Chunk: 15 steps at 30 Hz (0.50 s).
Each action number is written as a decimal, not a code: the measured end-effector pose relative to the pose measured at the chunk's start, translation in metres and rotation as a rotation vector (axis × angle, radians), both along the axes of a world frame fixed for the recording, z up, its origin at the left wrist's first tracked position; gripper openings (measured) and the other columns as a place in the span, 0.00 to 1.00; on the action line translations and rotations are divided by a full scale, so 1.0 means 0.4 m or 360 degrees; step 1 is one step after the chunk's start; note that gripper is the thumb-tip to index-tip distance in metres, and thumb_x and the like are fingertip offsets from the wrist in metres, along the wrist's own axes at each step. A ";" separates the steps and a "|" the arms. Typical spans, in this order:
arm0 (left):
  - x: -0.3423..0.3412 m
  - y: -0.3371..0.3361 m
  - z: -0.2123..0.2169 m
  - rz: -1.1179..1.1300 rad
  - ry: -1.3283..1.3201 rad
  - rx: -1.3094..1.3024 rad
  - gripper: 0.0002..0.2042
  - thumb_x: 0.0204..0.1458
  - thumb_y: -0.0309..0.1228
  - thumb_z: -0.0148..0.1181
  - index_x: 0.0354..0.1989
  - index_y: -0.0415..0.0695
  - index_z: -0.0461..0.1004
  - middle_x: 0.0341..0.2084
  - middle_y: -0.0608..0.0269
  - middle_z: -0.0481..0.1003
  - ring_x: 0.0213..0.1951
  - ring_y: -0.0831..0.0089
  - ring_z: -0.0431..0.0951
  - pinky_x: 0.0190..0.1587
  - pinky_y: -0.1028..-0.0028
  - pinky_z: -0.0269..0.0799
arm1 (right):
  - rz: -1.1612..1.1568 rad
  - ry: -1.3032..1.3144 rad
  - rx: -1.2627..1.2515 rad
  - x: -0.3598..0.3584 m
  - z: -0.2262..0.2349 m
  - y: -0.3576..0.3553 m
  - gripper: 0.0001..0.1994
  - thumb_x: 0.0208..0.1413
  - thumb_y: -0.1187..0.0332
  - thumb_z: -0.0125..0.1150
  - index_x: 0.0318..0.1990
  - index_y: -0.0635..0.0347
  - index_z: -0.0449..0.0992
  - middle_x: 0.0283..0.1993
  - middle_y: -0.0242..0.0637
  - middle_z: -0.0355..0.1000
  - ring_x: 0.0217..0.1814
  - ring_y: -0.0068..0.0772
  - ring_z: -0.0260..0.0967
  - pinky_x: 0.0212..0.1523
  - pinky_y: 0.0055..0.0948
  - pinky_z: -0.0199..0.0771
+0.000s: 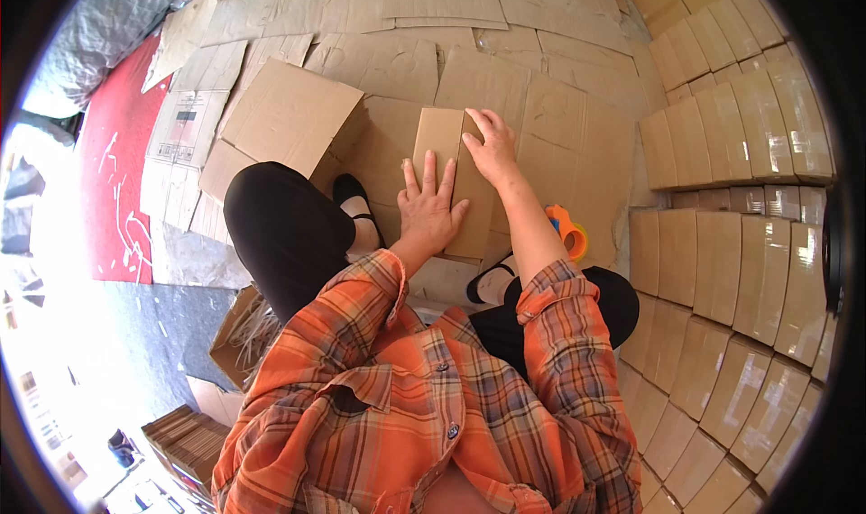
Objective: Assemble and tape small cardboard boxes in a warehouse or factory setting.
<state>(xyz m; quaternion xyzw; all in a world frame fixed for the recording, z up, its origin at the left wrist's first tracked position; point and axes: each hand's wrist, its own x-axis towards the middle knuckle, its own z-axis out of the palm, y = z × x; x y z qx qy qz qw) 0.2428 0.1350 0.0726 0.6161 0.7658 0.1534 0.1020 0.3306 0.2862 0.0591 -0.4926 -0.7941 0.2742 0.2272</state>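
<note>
Between my feet lies a small brown cardboard carton (474, 209), with a lighter narrow strip of cardboard (440, 128) along its upper left side. My left hand (428, 209) lies flat on it, fingers spread and pointing away from me. At the carton's far right edge, my right hand (492, 149) touches with thumb and fingertips apart, holding nothing that I can see. An orange tape dispenser (568, 233) sits right of the carton, beside my right forearm and knee. The carton's near end is partly hidden by my left hand and wrist.
Flattened cardboard sheets (370, 63) cover the floor. A larger brown box (293, 108) stands left of the carton. Stacked taped cartons (717, 261) form a wall on the right. An open box of strips (248, 334) and a bundle of flat cardboard (187, 442) are at lower left.
</note>
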 end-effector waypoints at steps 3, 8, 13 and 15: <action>0.005 0.003 0.001 -0.0001 0.0011 -0.0016 0.33 0.51 0.50 0.50 0.65 0.55 0.52 0.67 0.51 0.42 0.65 0.37 0.39 0.53 0.50 0.52 | -0.0008 -0.0063 0.0016 0.002 0.001 -0.002 0.25 0.50 0.62 0.59 0.58 0.43 0.65 0.61 0.39 0.56 0.62 0.50 0.50 0.62 0.41 0.54; 0.001 0.004 0.008 -0.0085 0.0089 -0.0032 0.32 0.51 0.49 0.49 0.65 0.57 0.53 0.67 0.55 0.42 0.64 0.35 0.39 0.52 0.49 0.53 | -0.0005 -0.0100 -0.0028 0.003 0.010 -0.001 0.25 0.50 0.62 0.59 0.58 0.43 0.65 0.62 0.39 0.56 0.62 0.50 0.49 0.62 0.41 0.55; 0.003 0.014 0.019 -0.0100 0.0085 -0.0108 0.31 0.52 0.49 0.48 0.65 0.57 0.52 0.67 0.56 0.42 0.64 0.34 0.38 0.51 0.48 0.55 | -0.0007 -0.0148 -0.0077 0.001 0.022 0.012 0.26 0.48 0.60 0.60 0.58 0.42 0.65 0.62 0.38 0.56 0.62 0.50 0.50 0.62 0.40 0.56; 0.002 0.019 0.020 -0.0097 0.0065 -0.0118 0.31 0.52 0.49 0.48 0.65 0.57 0.52 0.67 0.57 0.42 0.64 0.34 0.38 0.51 0.48 0.55 | -0.0024 -0.0235 -0.0208 -0.002 0.035 0.026 0.29 0.46 0.58 0.63 0.58 0.41 0.65 0.61 0.35 0.56 0.62 0.47 0.49 0.62 0.39 0.56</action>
